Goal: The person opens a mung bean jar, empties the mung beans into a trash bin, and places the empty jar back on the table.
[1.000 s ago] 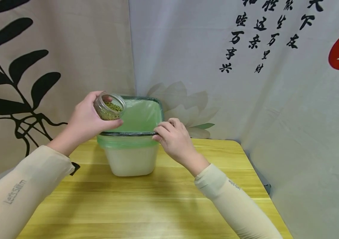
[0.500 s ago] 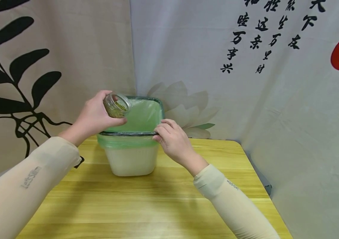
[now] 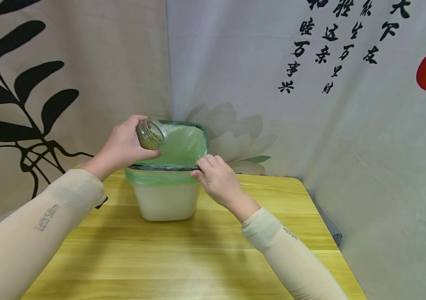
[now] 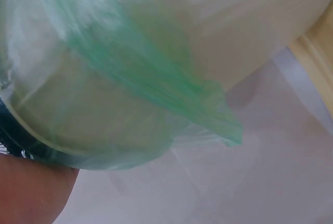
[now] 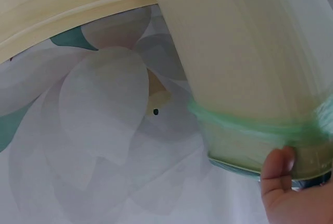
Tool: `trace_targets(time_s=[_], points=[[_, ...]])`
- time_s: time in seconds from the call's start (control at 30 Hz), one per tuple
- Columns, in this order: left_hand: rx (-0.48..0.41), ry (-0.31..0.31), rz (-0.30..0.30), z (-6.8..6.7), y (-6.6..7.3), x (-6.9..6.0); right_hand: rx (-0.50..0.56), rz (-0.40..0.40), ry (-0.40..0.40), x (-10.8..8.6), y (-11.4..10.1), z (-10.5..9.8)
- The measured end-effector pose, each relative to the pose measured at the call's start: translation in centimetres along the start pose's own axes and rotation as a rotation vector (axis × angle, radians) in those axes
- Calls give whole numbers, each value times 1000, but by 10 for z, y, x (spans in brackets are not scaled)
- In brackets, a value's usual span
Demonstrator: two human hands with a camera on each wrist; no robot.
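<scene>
Since the earlier frame, the clear jar [image 3: 151, 134] has shifted right and tipped further, mouth toward the pale bin [image 3: 166, 202]. Position now: tilted over the bin's left side, small green beans [image 3: 156, 138] inside. Left grip: left hand [image 3: 126, 143] wrapped round the jar, thumb below. Handling (judged): stiff, smooth, probably slippery, breakable if glass, moderately light; best held round the body, mouth left free. Green liner [image 3: 184, 143]: thin, soft film. Right grip: right hand [image 3: 220, 181] pinching the dark front rim [image 3: 164, 168] near its right corner. Bin stands on the tabletop [image 3: 160, 258].
</scene>
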State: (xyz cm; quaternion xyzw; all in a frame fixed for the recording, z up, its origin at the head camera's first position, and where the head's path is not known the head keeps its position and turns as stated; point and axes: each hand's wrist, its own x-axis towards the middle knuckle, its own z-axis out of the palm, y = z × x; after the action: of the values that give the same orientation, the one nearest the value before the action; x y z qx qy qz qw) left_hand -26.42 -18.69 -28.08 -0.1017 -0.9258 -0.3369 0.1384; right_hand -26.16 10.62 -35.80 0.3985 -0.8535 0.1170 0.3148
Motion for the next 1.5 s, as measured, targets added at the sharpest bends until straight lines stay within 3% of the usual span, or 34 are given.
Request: trace_targets(time_s=[0.27,0.7,1.17,1.5], points=[[16,-16,7,1,-4,2,38,5,-60,1,3,0],[39,-33,20,6,-8,2,14,8,-113,4,0,-2],[92,-28,114,2,-5,5,18,18,-147,6,-2,-5],[110,-45,138,-3,0,5,2,23,-147,6,-4,-4]])
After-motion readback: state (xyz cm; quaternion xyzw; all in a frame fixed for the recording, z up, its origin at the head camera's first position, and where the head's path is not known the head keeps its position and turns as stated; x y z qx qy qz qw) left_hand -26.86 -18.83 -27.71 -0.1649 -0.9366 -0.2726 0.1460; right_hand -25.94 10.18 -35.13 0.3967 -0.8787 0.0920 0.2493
